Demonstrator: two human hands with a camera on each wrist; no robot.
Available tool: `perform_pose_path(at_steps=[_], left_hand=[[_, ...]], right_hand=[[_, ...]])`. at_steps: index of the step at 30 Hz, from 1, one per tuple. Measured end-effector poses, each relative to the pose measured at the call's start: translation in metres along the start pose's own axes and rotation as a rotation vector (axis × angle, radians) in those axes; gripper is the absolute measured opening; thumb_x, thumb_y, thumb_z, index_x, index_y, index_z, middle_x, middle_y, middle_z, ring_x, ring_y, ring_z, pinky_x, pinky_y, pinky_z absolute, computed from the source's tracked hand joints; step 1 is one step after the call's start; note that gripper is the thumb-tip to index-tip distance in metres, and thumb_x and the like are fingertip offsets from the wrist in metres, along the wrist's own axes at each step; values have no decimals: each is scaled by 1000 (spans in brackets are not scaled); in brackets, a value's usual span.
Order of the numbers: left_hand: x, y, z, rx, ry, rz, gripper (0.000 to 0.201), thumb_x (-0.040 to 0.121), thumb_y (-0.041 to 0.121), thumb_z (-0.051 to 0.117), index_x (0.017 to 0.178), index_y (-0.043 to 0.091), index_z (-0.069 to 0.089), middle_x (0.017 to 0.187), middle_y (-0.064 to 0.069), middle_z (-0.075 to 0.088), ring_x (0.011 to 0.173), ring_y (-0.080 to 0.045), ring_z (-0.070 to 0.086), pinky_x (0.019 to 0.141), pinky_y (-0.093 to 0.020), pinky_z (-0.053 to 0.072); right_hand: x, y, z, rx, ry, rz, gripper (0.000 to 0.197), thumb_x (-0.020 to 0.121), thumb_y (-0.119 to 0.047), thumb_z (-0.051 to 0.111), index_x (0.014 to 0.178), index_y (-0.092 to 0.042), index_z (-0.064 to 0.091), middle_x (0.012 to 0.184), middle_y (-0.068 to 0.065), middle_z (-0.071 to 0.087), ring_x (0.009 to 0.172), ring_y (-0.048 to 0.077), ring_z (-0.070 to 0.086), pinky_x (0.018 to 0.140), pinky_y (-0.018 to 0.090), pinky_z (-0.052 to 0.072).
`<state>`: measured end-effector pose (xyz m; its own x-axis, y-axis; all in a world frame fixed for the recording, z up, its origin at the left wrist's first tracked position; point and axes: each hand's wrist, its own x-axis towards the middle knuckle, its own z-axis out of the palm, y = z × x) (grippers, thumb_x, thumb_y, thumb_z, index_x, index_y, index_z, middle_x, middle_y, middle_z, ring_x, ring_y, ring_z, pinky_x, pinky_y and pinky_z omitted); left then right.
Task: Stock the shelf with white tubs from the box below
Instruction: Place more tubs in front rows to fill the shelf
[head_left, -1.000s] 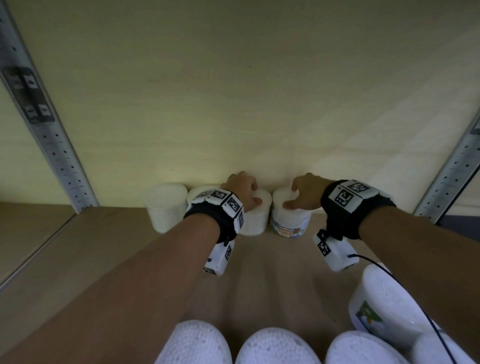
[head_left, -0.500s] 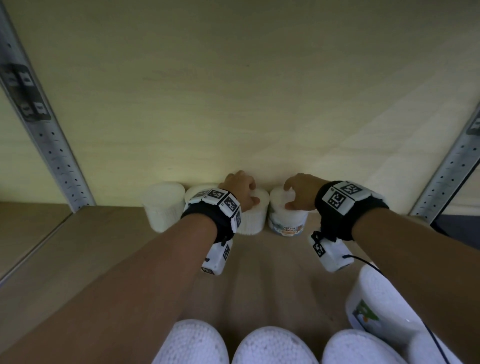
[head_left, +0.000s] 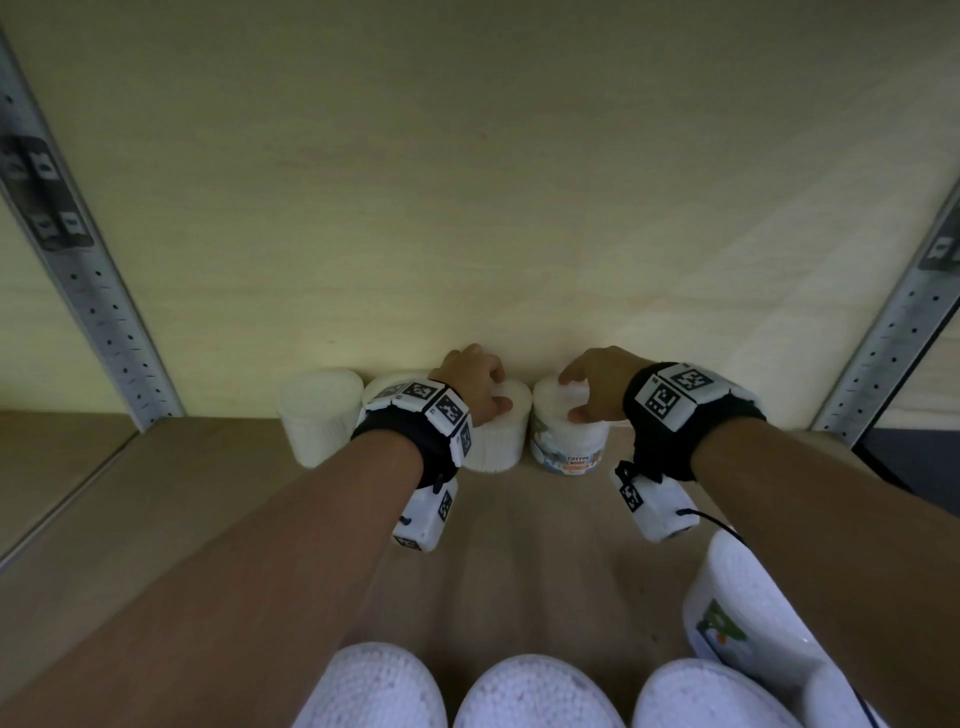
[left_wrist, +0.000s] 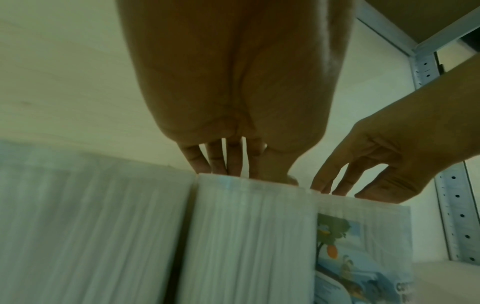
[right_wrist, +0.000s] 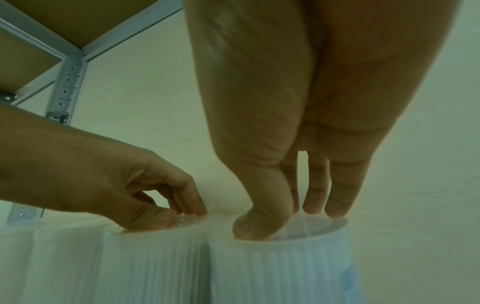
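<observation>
Nearest us, along the bottom edge of the head view, wait more white ribbed plastic tubs (head_left: 535, 693), their bumpy tops showing; we judge these to be the stock in the box below, though the box itself cannot be made out. Beyond them stretches the pale wooden shelf board (head_left: 156, 509), bare in its middle.

At the back, against the cream rear panel (head_left: 467, 182), four tubs stand upright in a row, sides touching or nearly so. Our left hand (head_left: 475, 384) rests on the third tub from the left (head_left: 496, 441), thumb and curled fingertips pinching the lid from above. Our right hand (head_left: 597, 387) does the same on the labelled cotton-bud tub (head_left: 569, 444) at the right end, thumb on the near rim, fingers (right_wrist: 337, 203) reaching over the far side. We hold them by the tops because the sides are packed too close to grip, and this lets us nudge each one snug against its neighbour and the panel.

Grey perforated metal uprights (head_left: 93, 312) frame the bay on both sides.
</observation>
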<state>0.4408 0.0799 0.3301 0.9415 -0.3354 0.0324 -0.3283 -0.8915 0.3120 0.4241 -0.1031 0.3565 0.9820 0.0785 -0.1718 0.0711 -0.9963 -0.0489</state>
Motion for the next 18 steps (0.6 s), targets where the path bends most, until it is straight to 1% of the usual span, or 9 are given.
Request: perform_pose_path(at_steps=[4,7,10,14,18], left_hand=[[-2,0,-1,-10,-16,3,42,89,33,63,125,13,54,132,-10,44,124,-30,43,104,-43,39],[-5,1,-4,-22,-46,45,41,91,27,61,128,11,53,133,-12,44,124,-30,44,104,-37,38],[-8,2,-9,-26,-94,87,41,92,19,59,132,11,52,136,-11,45,126,-27,46,102,-31,36],[-8,6,-16,2,-159,111,43,91,6,56,133,14,52,141,-9,46,129,-26,46,105,-33,37],[-9,9,-22,4,-208,144,52,86,-9,49,132,15,52,143,-9,46,131,-27,45,104,-35,41]], right_hand=[[0,-1,1,-18,8,-14,58,84,-34,69,137,-18,49,143,5,47,128,27,49,106,39,43],[-1,-1,1,-24,7,-21,58,84,-34,69,136,-18,49,141,5,48,127,26,50,104,37,44],[-1,-1,0,-28,11,-25,58,83,-35,70,135,-18,50,140,5,49,126,26,50,103,37,44],[1,0,3,-25,20,-20,58,83,-33,71,134,-17,51,140,5,49,126,26,50,103,36,43],[3,1,3,-16,24,-18,58,82,-32,72,134,-16,51,139,6,50,127,26,50,104,35,42]])
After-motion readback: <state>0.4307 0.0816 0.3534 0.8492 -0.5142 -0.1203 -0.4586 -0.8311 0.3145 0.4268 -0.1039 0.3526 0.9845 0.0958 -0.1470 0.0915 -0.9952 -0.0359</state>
